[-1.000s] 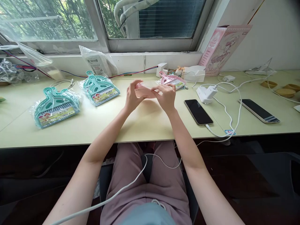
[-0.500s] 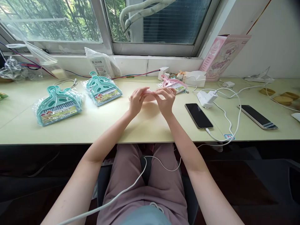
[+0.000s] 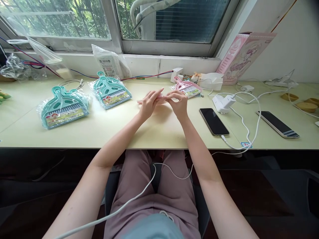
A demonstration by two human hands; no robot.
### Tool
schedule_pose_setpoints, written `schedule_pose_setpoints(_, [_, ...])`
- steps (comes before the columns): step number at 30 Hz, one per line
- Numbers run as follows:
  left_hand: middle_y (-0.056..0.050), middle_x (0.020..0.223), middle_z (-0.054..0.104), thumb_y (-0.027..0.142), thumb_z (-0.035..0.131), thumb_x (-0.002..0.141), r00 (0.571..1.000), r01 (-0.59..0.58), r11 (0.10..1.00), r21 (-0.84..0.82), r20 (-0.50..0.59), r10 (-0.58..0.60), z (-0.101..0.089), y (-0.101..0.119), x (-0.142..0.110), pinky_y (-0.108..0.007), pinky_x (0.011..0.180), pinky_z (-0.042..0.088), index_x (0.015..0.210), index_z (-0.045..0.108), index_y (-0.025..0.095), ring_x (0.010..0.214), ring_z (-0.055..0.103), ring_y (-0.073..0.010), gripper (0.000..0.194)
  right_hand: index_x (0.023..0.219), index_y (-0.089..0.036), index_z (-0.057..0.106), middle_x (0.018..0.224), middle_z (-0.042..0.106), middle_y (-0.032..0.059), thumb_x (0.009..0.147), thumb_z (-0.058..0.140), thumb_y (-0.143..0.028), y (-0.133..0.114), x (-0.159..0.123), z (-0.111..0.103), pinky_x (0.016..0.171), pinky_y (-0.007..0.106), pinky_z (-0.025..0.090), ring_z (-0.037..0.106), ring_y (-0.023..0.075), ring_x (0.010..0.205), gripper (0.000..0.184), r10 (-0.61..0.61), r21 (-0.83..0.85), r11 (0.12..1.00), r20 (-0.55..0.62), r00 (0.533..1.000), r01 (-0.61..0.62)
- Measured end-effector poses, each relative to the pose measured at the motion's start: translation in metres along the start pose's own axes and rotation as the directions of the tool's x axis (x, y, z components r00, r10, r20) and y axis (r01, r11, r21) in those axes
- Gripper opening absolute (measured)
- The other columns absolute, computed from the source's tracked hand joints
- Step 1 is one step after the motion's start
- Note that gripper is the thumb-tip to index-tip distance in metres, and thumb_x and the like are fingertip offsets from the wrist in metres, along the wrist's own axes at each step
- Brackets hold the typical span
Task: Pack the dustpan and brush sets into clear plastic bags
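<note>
Teal set (image 3: 66,106) approx. 11 o'clock from wearer; 2nd set (image 3: 111,91) betw. 11 & 12. L hand (image 3: 149,103), fingers partly curled, grips thin pink piece (image 3: 160,100), 12 o'clock, w/ R hand (image 3: 178,103) pinching it. Pink set (image 3: 188,88) betw. 12 & 1; phone (image 3: 213,121), 1 o'clock.

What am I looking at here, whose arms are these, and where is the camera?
There is no robot: these are a person's own bare arms, seen by a camera worn on the head, looking forward and down. The left hand and right hand meet over a pale desk, both fingering a small, thin pink item that they partly hide; I can't tell what it is. To the left lie two wrapped teal brush-and-dustpan sets; beyond the hands is a pink one. To the right are a black phone on a white cable and a second phone-like device.
</note>
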State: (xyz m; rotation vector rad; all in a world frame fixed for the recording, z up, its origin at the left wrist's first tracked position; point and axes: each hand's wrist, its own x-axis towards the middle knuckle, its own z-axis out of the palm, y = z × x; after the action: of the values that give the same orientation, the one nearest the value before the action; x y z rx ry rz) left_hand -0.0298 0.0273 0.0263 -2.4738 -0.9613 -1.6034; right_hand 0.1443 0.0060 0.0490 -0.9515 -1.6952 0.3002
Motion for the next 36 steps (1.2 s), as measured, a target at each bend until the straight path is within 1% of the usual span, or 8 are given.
schedule_pose_setpoints(8, [-0.006,0.108,0.070,0.049,0.038,0.103,0.997,0.044,0.998,-0.049,0.058,-0.041,0.005,0.000,-0.009,-0.034,0.096,0.050,0.148,0.044,0.030,0.103,0.064,-0.0179,0.050,0.077,-0.025,0.075,0.082,0.073,0.0026,0.081,0.075,-0.051,0.002,0.004,-0.019,0.091,0.038,0.054,0.069,0.0224,0.091,0.026,0.135,0.272,0.948,0.124,0.983,-0.164])
schedule_pose_setpoints(12, [-0.007,0.102,0.068,0.043,0.041,0.102,0.985,-0.109,0.994,0.022,0.136,0.105,0.004,-0.003,-0.012,-0.036,0.094,0.050,0.136,0.060,0.032,0.097,0.063,-0.0195,0.040,0.074,-0.025,0.074,0.085,0.073,0.0031,0.074,0.080,-0.056,0.002,0.004,-0.026,0.089,0.039,0.056,0.069,0.0232,0.094,0.032,0.156,0.318,0.923,0.208,0.965,-0.218])
schedule_pose_setpoints(16, [-0.005,0.101,0.066,0.029,0.045,0.102,0.952,-0.270,0.962,0.046,0.163,0.259,0.004,-0.009,-0.017,-0.036,0.093,0.049,0.131,0.063,0.042,0.094,0.060,-0.0178,0.037,0.073,-0.026,0.075,0.095,0.074,0.0047,0.070,0.082,-0.059,0.000,0.002,-0.033,0.089,0.038,0.056,0.068,0.0245,0.103,0.033,0.108,0.380,0.893,0.338,0.935,-0.240])
schedule_pose_setpoints(21, [-0.006,0.105,0.066,0.026,0.044,0.102,0.911,-0.360,0.932,0.048,0.236,0.339,0.007,-0.011,-0.023,-0.036,0.094,0.049,0.128,0.066,0.039,0.100,0.060,-0.0182,0.036,0.069,-0.023,0.075,0.082,0.072,0.0040,0.066,0.084,-0.055,0.003,0.002,-0.040,0.083,0.035,0.054,0.067,0.0218,0.088,0.033,0.099,0.383,0.875,0.459,0.883,-0.297])
schedule_pose_setpoints(24, [-0.007,0.112,0.067,0.033,0.042,0.102,0.915,-0.323,0.946,0.032,0.265,0.304,0.009,-0.013,-0.023,-0.036,0.099,0.047,0.121,0.070,0.038,0.108,0.059,-0.0190,0.034,0.064,-0.021,0.073,0.073,0.067,0.0018,0.066,0.083,-0.054,0.003,0.002,-0.040,0.080,0.033,0.053,0.065,0.0188,0.079,0.034,0.147,0.322,0.888,0.477,0.866,-0.328])
schedule_pose_setpoints(27, [-0.007,0.117,0.067,0.038,0.040,0.103,0.936,-0.263,0.964,0.029,0.250,0.248,0.011,-0.016,-0.022,-0.037,0.101,0.047,0.118,0.070,0.038,0.113,0.058,-0.0194,0.034,0.063,-0.021,0.070,0.080,0.067,0.0026,0.066,0.083,-0.054,0.001,0.003,-0.037,0.083,0.033,0.052,0.065,0.0188,0.084,0.036,0.137,0.325,0.895,0.452,0.881,-0.306])
schedule_pose_setpoints(32, [-0.010,0.133,0.059,0.043,0.049,0.099,0.993,-0.111,0.983,0.145,0.047,0.105,0.010,-0.011,-0.019,-0.051,0.115,0.032,0.124,0.065,0.033,0.128,0.049,-0.0238,0.032,0.062,-0.020,0.065,0.084,0.069,0.0040,0.064,0.083,-0.060,0.000,0.004,-0.032,0.084,0.032,0.051,0.066,0.0198,0.088,0.044,0.167,0.346,0.874,0.446,0.879,-0.342])
schedule_pose_setpoints(36, [-0.011,0.141,0.048,0.047,0.056,0.095,0.998,0.060,0.978,0.200,-0.044,-0.052,0.014,-0.001,-0.017,-0.053,0.116,0.026,0.130,0.062,0.034,0.133,0.044,-0.0271,0.037,0.066,-0.019,0.067,0.073,0.066,0.0022,0.064,0.083,-0.061,0.009,0.003,-0.034,0.077,0.030,0.049,0.062,0.0177,0.078,0.045,0.217,0.339,0.859,0.438,0.873,-0.383])
